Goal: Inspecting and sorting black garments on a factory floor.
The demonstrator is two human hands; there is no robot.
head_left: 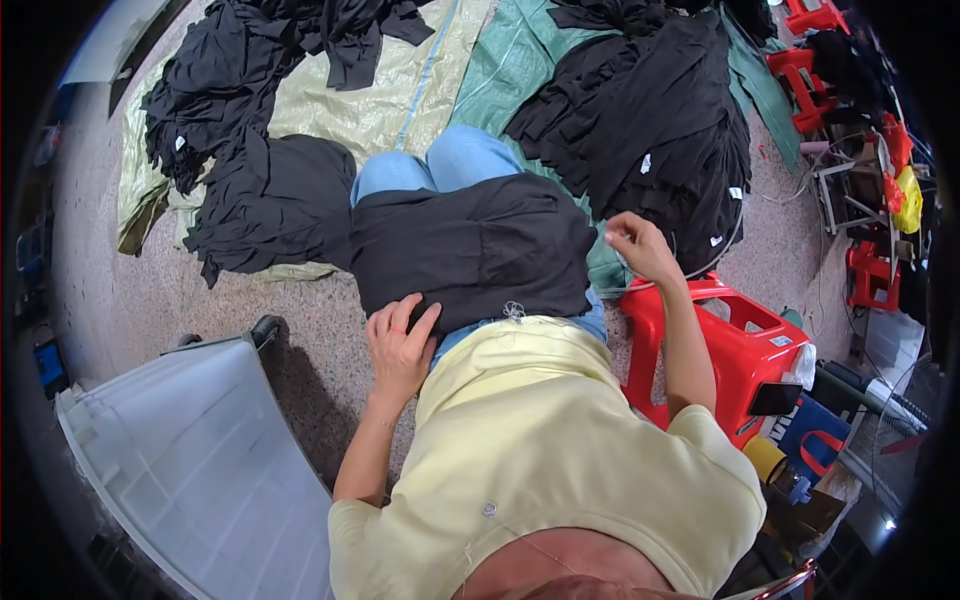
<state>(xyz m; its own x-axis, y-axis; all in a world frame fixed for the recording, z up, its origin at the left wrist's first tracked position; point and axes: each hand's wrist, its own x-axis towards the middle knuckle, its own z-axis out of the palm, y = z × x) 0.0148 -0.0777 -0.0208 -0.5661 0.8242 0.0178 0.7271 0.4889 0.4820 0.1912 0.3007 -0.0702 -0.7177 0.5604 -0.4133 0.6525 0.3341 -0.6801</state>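
Observation:
A black garment [475, 250] lies spread across my lap over light blue jeans. My left hand [402, 345] rests on its near left edge, with the fingers stretched out and slightly apart. To the right of the garment, my right hand [645, 250] is raised off the cloth. Its thumb and fingertips come together in a pinch; what they hold, if anything, is too small to make out. A small tangle of pale thread [514, 310] sits at the garment's near edge, against my yellow shirt.
Black garment piles lie ahead, one at left [225, 90] and one at right [650, 120], on a cream woven sheet [350, 100] and a green sheet [505, 65]. A red plastic stool [740, 330] stands close at right; a whitish plastic bin [200, 450] at left.

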